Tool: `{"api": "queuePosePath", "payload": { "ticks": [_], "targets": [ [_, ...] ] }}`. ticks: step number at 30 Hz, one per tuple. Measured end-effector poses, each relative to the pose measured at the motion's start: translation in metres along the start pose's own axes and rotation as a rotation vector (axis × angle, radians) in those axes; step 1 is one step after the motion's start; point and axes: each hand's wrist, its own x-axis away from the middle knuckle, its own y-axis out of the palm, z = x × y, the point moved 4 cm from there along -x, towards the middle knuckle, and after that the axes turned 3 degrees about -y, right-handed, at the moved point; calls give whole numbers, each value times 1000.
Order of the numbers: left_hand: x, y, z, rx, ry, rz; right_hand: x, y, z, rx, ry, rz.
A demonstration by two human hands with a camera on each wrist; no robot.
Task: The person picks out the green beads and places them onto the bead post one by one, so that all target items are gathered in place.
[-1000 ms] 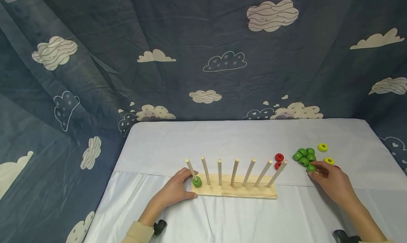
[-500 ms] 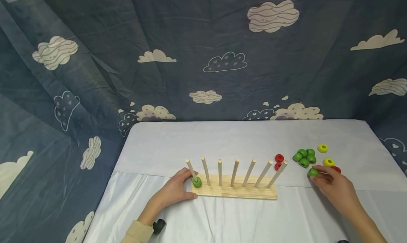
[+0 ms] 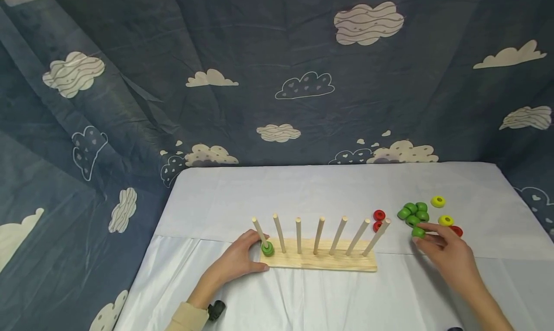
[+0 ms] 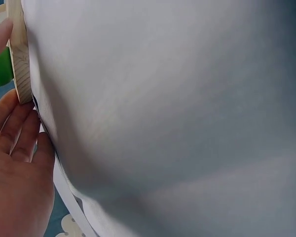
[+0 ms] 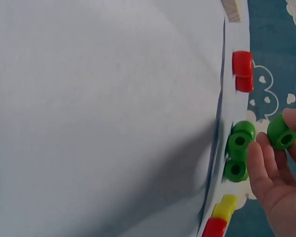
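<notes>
A pale wooden board (image 3: 318, 262) with a row of several upright pegs lies on the white cloth in the head view. Green beads (image 3: 267, 249) are threaded at the foot of its leftmost peg. My left hand (image 3: 233, 260) grips the board's left end, thumb at the near edge; the left wrist view shows its fingers (image 4: 27, 131) against the end. My right hand (image 3: 454, 256) pinches a green bead (image 3: 418, 232) between thumb and fingers, its hole visible in the right wrist view. Just behind sits a cluster of loose green beads (image 3: 410, 214).
Two red beads (image 3: 379, 215) lie behind the board's right end. Two yellow beads (image 3: 438, 201) and another red bead (image 3: 456, 230) are to the right of the green cluster. A dark cloud-print curtain (image 3: 242, 109) hangs behind the white-covered table (image 3: 259, 191).
My right hand has drawn one green bead away from the cluster, lifted it, and shifted slightly left with it. The left hand and the board have stayed put.
</notes>
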Motion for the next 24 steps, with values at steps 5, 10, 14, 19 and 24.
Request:
{"api": "queuePosePath", "payload": {
  "ticks": [5, 10, 14, 19, 24],
  "targets": [
    [1, 0, 0, 7, 20, 8, 3, 5, -10, -15, 39, -18],
    [1, -1, -1, 24, 25, 9, 1, 6, -23, -34, 29, -11],
    [0, 0, -2, 27, 8, 3, 0, 5, -31, -38, -6, -5],
    [-1, 1, -2, 33, 5, 8, -2, 0, -39, -40, -53, 17],
    [-1, 0, -1, 31, 18, 16, -3, -4, -47, -40, -74, 27]
  ]
}}
